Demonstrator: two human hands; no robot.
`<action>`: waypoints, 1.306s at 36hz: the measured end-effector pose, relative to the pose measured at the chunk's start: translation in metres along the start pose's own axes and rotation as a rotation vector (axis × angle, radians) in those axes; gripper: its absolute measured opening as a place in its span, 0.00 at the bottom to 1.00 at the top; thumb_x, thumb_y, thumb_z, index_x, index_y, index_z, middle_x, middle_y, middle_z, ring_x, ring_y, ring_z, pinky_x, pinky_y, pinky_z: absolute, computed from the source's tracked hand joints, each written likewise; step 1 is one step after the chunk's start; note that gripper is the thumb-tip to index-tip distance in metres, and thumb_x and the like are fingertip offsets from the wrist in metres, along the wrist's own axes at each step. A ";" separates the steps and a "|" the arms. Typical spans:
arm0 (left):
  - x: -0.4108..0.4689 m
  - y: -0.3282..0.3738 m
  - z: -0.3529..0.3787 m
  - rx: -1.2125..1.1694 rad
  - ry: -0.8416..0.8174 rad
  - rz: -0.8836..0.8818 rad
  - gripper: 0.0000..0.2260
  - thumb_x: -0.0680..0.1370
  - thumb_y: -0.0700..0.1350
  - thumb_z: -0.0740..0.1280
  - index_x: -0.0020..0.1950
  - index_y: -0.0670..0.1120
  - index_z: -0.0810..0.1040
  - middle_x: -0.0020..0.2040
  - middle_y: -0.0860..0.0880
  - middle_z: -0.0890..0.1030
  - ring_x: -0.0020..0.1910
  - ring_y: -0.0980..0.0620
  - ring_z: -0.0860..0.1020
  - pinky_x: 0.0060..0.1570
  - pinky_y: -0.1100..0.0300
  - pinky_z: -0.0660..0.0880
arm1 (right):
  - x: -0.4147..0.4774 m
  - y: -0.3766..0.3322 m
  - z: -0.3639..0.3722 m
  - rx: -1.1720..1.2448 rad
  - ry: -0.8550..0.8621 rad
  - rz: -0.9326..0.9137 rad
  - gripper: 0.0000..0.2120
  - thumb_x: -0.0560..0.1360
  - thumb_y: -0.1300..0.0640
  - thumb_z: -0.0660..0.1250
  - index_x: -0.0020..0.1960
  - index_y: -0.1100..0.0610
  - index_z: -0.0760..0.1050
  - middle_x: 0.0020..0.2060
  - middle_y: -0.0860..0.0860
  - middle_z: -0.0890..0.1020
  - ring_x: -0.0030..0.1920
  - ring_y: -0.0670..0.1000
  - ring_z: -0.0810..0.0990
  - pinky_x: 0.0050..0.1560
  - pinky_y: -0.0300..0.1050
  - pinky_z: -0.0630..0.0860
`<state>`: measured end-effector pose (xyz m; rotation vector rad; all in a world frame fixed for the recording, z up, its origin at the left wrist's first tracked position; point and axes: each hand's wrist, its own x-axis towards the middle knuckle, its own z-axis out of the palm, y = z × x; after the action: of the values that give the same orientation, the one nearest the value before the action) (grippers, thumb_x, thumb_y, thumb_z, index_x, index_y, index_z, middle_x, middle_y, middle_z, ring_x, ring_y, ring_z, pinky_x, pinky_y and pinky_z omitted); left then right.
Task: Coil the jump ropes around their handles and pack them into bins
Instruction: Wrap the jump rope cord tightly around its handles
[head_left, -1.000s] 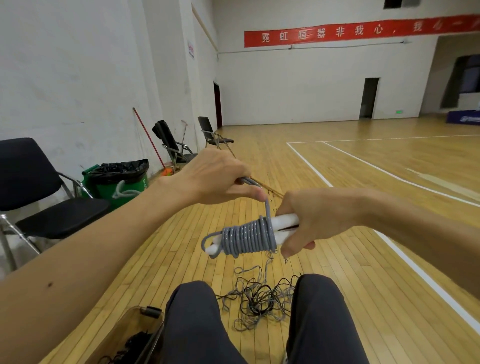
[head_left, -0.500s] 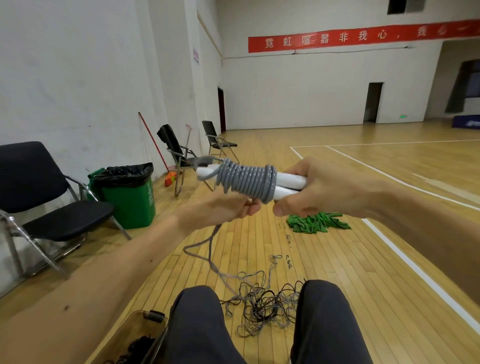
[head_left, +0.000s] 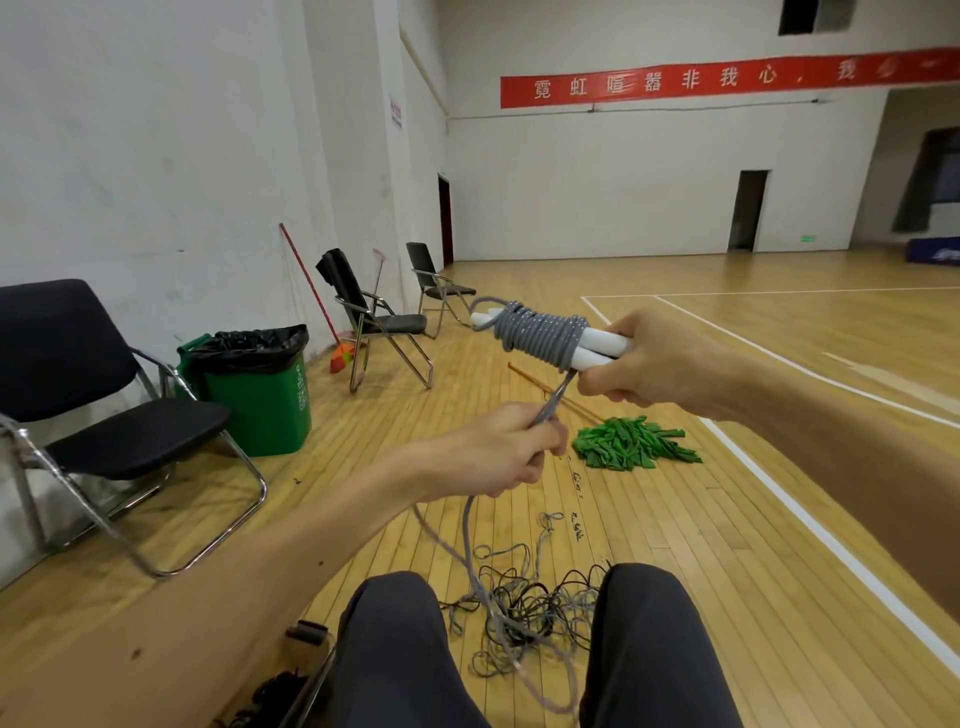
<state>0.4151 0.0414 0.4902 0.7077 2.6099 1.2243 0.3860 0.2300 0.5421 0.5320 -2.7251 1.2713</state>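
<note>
My right hand grips two white jump-rope handles held side by side. Grey rope is coiled many times around them, with a small loop sticking out at their far end. My left hand pinches the free length of the same grey rope just below the coil; the strand runs taut up to the handles. From my left hand the rope drops to the floor between my knees. A clear plastic bin with dark ropes inside sits at the bottom left, mostly hidden by my leg.
A tangle of thin dark and grey cords lies on the wooden floor between my legs. A heap of green strips lies ahead. Black folding chairs and a green trash bin stand along the left wall.
My left hand has dropped below the handles and pulled the rope strand down. The right hand has tilted the handles slightly, and the view has lifted.
</note>
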 end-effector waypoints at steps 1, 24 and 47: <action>-0.002 0.001 0.000 0.011 -0.006 -0.006 0.09 0.86 0.48 0.55 0.49 0.47 0.70 0.32 0.53 0.65 0.25 0.60 0.64 0.26 0.63 0.61 | 0.002 0.003 -0.002 0.009 0.015 0.017 0.08 0.70 0.66 0.76 0.47 0.62 0.80 0.28 0.51 0.79 0.27 0.47 0.75 0.29 0.39 0.72; -0.001 0.045 -0.017 1.320 0.194 0.224 0.13 0.85 0.55 0.57 0.46 0.49 0.69 0.35 0.54 0.68 0.33 0.56 0.69 0.31 0.62 0.62 | 0.009 0.025 0.019 -0.358 0.034 0.172 0.10 0.71 0.59 0.75 0.34 0.58 0.78 0.24 0.48 0.76 0.26 0.48 0.72 0.28 0.40 0.66; 0.011 0.057 -0.048 1.536 0.188 0.514 0.26 0.72 0.72 0.60 0.35 0.49 0.68 0.32 0.56 0.67 0.36 0.54 0.73 0.35 0.59 0.66 | -0.018 0.010 0.027 -0.518 -0.589 0.131 0.05 0.76 0.59 0.72 0.46 0.61 0.78 0.29 0.50 0.78 0.24 0.45 0.73 0.25 0.36 0.68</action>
<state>0.4084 0.0456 0.5653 1.4900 3.2024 -1.0707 0.4011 0.2202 0.5137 0.7648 -3.4323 0.4034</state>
